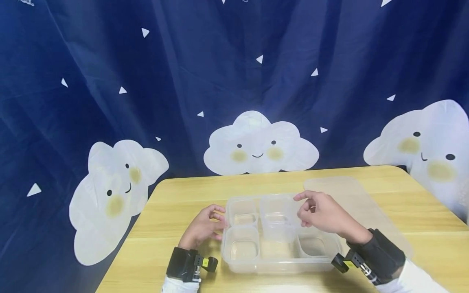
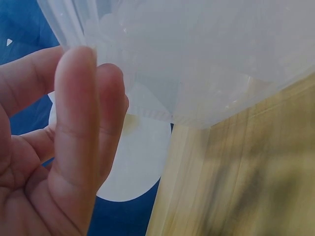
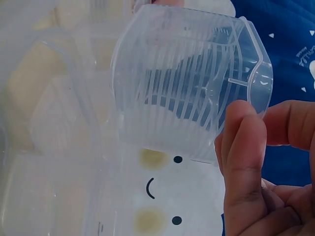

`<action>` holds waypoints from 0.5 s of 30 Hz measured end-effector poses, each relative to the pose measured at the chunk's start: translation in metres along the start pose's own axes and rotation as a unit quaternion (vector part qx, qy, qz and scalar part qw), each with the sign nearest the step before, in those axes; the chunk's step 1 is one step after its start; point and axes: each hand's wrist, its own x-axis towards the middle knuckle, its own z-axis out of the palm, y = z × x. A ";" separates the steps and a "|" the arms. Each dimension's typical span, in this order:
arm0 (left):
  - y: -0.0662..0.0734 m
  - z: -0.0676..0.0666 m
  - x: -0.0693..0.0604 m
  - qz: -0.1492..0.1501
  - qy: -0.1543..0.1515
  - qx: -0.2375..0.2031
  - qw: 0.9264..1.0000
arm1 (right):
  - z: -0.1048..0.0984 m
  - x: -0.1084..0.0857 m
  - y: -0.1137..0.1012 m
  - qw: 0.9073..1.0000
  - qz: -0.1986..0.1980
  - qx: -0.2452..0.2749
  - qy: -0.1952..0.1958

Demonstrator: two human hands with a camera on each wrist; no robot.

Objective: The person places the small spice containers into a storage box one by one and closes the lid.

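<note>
A wide clear plastic box (image 1: 278,266) stands on the table with smaller clear containers in it. Two of them, a rear-left container (image 1: 244,203) and a front-left container (image 1: 242,234), sit side by side in depth; a third container (image 1: 313,246) is at the front right. My right hand (image 1: 324,213) pinches the rim of another small clear container (image 3: 182,93), tilted above the box's middle; its ribbed wall shows in the right wrist view. At the box's left side, my left hand (image 1: 205,226) touches the edge with loosely bent fingers (image 2: 76,113).
A flat translucent lid-like sheet (image 1: 360,203) lies on the wooden table (image 1: 154,236) to the right, partly behind my right arm. Behind the table hangs a dark blue curtain (image 1: 220,61) with white clouds. Each wrist wears a black strap with a small camera.
</note>
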 end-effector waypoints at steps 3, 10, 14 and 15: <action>0.001 0.000 0.000 0.001 -0.001 0.000 1.000 | 0.000 -0.002 0.000 1.000 0.002 0.001 -0.002; 0.001 -0.002 0.001 0.001 -0.001 0.002 1.000 | -0.001 -0.005 -0.001 1.000 -0.010 0.005 -0.018; -0.001 -0.002 0.002 -0.001 -0.006 0.002 1.000 | 0.001 -0.006 0.000 0.999 -0.014 0.017 -0.033; -0.001 -0.002 0.002 -0.001 -0.007 0.003 1.000 | 0.002 -0.007 0.001 0.999 -0.015 0.021 -0.036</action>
